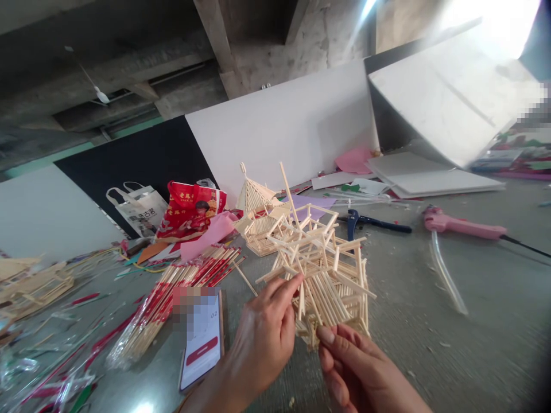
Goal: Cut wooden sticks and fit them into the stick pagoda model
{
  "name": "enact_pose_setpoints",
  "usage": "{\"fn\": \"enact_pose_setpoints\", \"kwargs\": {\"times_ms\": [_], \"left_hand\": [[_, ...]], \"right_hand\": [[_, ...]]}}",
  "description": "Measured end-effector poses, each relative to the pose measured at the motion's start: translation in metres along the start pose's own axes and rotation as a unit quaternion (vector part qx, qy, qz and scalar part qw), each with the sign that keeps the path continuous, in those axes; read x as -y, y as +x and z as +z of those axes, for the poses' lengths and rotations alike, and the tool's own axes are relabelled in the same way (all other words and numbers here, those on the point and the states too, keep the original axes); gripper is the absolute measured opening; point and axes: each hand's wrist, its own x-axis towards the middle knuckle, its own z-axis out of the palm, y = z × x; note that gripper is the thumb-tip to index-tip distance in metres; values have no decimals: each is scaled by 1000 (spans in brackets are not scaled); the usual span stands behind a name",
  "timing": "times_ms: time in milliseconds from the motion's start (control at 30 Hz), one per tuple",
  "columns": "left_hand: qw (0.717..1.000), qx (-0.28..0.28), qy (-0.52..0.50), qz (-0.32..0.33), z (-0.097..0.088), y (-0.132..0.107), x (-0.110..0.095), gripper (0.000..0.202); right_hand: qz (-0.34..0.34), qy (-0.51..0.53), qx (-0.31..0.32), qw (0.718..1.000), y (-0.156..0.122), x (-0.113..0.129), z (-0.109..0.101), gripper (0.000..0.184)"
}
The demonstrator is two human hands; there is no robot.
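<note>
A model building made of thin wooden sticks [329,298] stands on the table in front of me, with a slatted panel on its near side. My left hand [269,324] reaches to its left side, thumb and forefinger closed on a thin stick there. At the model's lower front edge my right hand [355,361] is closed in a pinch, thumb against forefinger, at the lower end of a thin stick. The fingertips partly hide what is gripped. Behind stands a smaller stick model with a pointed roof [258,198].
Right of the model lie a pink glue gun [465,223] with a clear glue stick and a dark blue cutter [365,221]. To the left are a phone [202,338], bundled sticks [172,292] and a red bag [189,209]. White boards [434,172] lie at the back right.
</note>
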Motion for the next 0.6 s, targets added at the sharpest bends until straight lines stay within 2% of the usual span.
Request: {"fn": "enact_pose_setpoints", "kwargs": {"times_ms": [267, 467, 600], "left_hand": [[1000, -7, 3, 8, 0, 0, 0, 48], [1000, -4, 10, 3, 1, 1, -1, 47], [1000, -6, 11, 0, 0, 0, -1, 47]], "right_hand": [[-8, -4, -4, 1000, 2, -3, -3, 34], [-30, 17, -1, 999, 1, -4, -3, 26], [-17, 15, -10, 1000, -3, 2, 3, 23]]}}
